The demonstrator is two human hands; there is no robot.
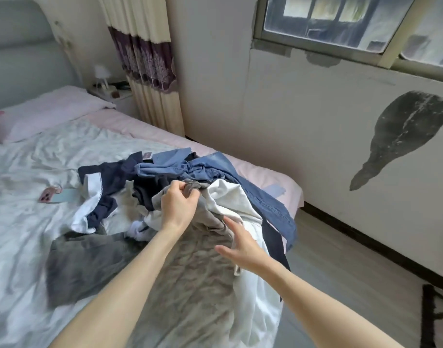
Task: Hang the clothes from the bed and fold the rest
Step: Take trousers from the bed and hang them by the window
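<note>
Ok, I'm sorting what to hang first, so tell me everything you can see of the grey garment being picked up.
The grey garment looks like soft, wrinkled cloth, light grey-beige. It drapes from the clothes pile toward the camera, over the bed's edge. The left hand pinches a bunched fold at its top; the right hand, fingers spread, is at its right edge. White cloth lies beside it. Its type cannot be told.

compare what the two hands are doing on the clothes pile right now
The left hand has its fingers curled, pinching a bunched edge of the grey garment; the right hand has its fingers straight and spread, gripping nothing. The left hand is farther up the pile, next to the jeans; the right hand is nearer the person, by the white garment. Both reach over the same heap on the bed.
</note>
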